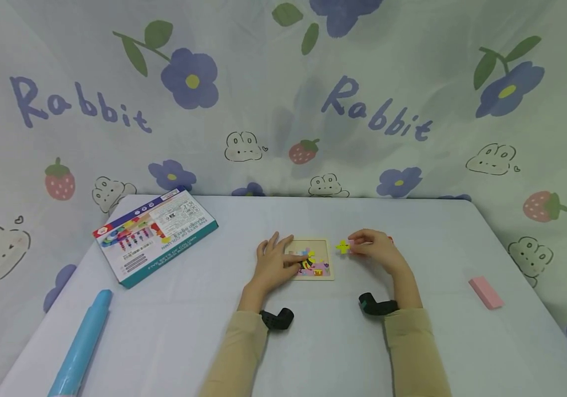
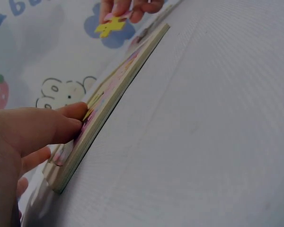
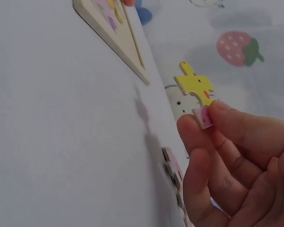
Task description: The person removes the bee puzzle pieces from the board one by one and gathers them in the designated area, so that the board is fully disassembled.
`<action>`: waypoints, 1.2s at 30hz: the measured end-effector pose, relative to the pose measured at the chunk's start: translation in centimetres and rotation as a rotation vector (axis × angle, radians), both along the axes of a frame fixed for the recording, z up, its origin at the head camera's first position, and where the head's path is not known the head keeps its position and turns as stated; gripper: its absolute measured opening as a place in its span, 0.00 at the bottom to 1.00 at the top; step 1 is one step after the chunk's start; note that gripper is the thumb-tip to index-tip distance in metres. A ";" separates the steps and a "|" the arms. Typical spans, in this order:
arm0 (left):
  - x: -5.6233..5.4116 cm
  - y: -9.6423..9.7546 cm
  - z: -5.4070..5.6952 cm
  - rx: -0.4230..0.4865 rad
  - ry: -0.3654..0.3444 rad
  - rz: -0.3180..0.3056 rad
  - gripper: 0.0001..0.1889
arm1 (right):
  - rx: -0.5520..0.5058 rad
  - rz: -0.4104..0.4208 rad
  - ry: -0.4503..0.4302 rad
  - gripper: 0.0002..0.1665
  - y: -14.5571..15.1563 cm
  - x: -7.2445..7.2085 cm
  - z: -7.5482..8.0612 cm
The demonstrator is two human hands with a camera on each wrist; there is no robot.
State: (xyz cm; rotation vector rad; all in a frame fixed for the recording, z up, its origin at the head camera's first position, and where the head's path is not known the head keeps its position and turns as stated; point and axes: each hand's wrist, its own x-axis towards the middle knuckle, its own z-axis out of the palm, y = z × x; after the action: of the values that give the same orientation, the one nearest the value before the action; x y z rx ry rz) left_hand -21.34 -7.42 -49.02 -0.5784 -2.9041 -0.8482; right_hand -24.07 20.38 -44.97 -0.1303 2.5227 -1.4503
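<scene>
My right hand pinches a yellow-and-pink jigsaw puzzle piece between thumb and forefinger. The piece is held up off the table, just right of a wooden puzzle tray. In that tray, joined pieces with a bee picture fill the lower part, while bare wood shows across the top. My left hand lies over the tray's left side, its thumb and forefinger stretched out and touching the pieces. Other loose pieces lie under the right hand and are mostly hidden by it in the head view.
A flat cardboard box lies at the back left of the white table. A light-blue tube-shaped thing is at the front left. On the right lies a pink block. A printed curtain hangs behind.
</scene>
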 end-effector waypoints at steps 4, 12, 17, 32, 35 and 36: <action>0.0 0.0 0.0 0.001 -0.005 0.000 0.13 | 0.001 -0.045 -0.036 0.20 1.0 0.2 0.3; 0.0 0.0 -0.1 0.002 -0.001 0.000 0.13 | 0.000 -0.136 -0.102 0.23 2.2 0.4 0.4; -0.1 0.0 -0.2 0.003 -0.002 0.000 0.13 | -0.013 -0.166 -0.117 0.24 2.9 0.6 0.5; 0.0 0.0 -0.1 0.000 -0.007 0.006 0.13 | -0.017 -0.242 -0.210 0.28 5.9 1.3 0.7; 0.1 0.0 0.0 0.004 -0.003 0.005 0.13 | -0.015 -0.270 -0.225 0.29 6.1 1.6 0.7; 0.1 0.0 0.1 0.007 -0.003 0.004 0.13 | -0.018 -0.283 -0.225 0.29 6.2 1.6 0.7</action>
State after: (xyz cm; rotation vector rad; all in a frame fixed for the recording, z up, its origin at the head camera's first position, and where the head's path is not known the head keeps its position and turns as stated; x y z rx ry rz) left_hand -21.24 -7.41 -48.96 -0.5712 -2.9023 -0.8597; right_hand -22.44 26.57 -44.23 0.3805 2.4154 -1.4895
